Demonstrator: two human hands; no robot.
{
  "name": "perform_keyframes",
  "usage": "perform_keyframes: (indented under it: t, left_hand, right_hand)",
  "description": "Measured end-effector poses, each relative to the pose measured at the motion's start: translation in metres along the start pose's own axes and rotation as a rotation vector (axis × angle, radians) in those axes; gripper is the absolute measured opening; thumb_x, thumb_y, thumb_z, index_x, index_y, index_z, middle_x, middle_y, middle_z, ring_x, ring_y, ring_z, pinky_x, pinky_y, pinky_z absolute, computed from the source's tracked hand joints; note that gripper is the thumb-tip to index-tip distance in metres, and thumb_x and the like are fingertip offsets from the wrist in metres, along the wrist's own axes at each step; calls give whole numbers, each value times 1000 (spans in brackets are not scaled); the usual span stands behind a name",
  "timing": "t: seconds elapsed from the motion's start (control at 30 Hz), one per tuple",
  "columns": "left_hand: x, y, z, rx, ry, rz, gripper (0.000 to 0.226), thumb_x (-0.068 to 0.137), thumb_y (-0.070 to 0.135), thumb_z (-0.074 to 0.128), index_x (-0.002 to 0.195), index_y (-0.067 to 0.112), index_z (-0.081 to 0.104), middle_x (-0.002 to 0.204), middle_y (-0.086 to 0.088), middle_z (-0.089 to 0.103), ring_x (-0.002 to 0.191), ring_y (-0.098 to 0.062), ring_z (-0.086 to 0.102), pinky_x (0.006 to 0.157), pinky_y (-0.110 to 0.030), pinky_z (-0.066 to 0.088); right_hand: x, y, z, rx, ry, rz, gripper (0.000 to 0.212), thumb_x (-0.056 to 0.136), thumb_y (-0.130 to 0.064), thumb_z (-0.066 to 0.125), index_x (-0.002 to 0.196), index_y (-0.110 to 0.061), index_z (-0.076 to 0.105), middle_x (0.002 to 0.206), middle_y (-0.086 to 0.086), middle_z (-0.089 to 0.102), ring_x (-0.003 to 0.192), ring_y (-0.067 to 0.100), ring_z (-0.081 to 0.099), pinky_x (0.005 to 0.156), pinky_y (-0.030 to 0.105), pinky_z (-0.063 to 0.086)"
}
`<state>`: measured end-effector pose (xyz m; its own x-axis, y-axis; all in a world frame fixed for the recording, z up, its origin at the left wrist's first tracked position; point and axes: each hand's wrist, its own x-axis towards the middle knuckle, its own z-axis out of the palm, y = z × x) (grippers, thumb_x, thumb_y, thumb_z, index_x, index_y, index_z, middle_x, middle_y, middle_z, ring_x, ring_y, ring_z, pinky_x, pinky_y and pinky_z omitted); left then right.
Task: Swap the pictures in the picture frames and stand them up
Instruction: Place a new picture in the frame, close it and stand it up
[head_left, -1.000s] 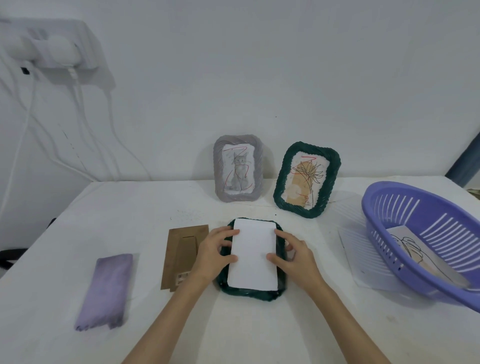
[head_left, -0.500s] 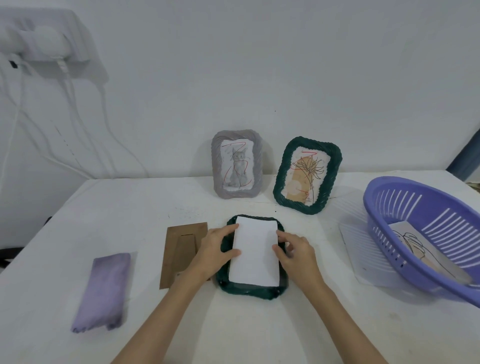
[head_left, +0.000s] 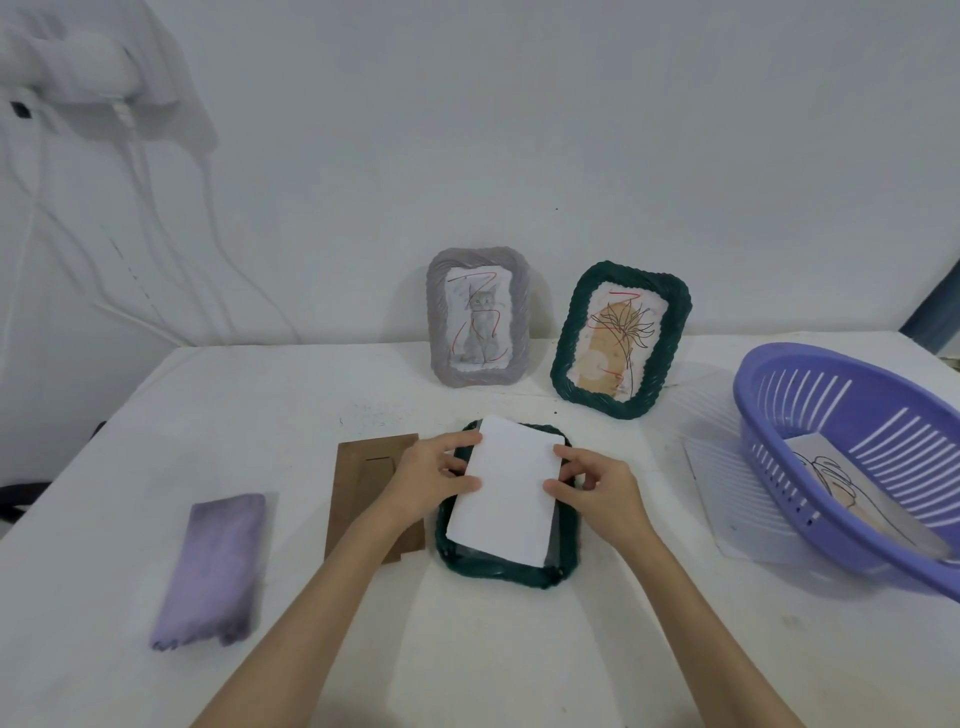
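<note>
- A dark green frame lies face down near the middle of the table, toward the near edge.
- A white card lies on its back, slightly tilted, its far corner over the frame's far rim.
- The left hand pinches the card's left edge, fingers and thumb curled round it.
- The right hand pinches the card's right edge with thumb and fingertips.
- A brown backing board lies flat just left of the frame, partly under the left wrist.
- A folded purple cloth lies toward the left edge, well apart from the board.
- At the far edge a grey frame with a cat picture stands against the wall.
- Just to its right a second green frame with a plant drawing stands tilted.
- A purple basket sits at the right edge, tilted, with a picture inside.
- A white sheet lies partly under the basket.
</note>
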<state>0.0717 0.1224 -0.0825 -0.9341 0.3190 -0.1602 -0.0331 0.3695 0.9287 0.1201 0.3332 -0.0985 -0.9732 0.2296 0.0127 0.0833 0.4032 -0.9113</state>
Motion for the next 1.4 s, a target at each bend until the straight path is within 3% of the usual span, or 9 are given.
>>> perform_keyframes:
  t: [0.17,0.3,0.47,0.63,0.73,0.9,1.1,1.33,1.4]
  left_hand:
    - [2,-5,-1,46,23,13,58,74,0,73,125,20,55,108,-16,64,88,-20,59,76,-14,47]
    - [7,-5,-3,69,37,25,58,73,0,73,125,20,55,115,-8,61,97,-23,59,81,-19,47]
    - [8,-8,-2,82,28,21,58,74,1,73,126,20,55,108,-8,63,93,-24,59,78,-18,47]
    - [3,-7,-3,166,35,44,56,75,3,73,124,24,54,96,0,57,80,-14,52,72,-12,44]
    - [0,-5,-5,232,34,77,58,75,3,73,127,21,54,99,3,54,77,-3,48,69,-10,41]
    - [-3,-5,-4,270,25,73,58,77,6,72,129,22,52,96,4,51,68,-2,44,76,-20,40]
    - [-8,-6,-2,268,24,65,55,77,13,73,127,23,53,95,4,50,68,-5,42,67,-11,39]
    - [-16,-3,-4,288,42,23,54,79,17,72,129,22,51,97,2,49,69,-4,43,65,-10,38]
    - [-20,-2,-3,320,48,35,55,79,19,71,130,21,50,101,2,48,76,-5,44,70,-13,39]
  right_hand:
    - [2,1,3,-5,1,-10,45,75,-12,74,119,-13,61,74,-8,58,56,7,36,60,11,36]
    - [6,0,5,-19,3,-19,46,75,-12,74,119,-13,61,75,-8,59,59,8,37,63,13,38]
    - [6,3,8,-25,7,-17,47,76,-12,74,121,-14,61,77,-7,59,61,10,38,65,11,40]
    - [4,1,6,-81,-21,-52,48,76,-13,74,122,-15,59,76,-11,58,58,8,37,59,9,40]
    - [1,3,7,-144,-25,-75,50,76,-16,75,123,-19,58,78,-15,58,70,10,43,64,12,36]
    - [-3,7,7,-201,-26,-103,49,77,-18,73,124,-20,57,99,-6,50,96,16,45,87,26,42]
    - [-3,6,6,-207,-39,-133,48,80,-18,70,125,-21,54,108,-4,49,91,11,42,68,5,34]
    - [0,7,11,-149,-71,-157,47,80,-15,70,124,-22,53,121,-2,54,96,11,42,80,16,32]
    - [-1,7,12,-160,-68,-173,46,81,-16,70,123,-20,54,124,-3,53,101,13,44,84,19,36]
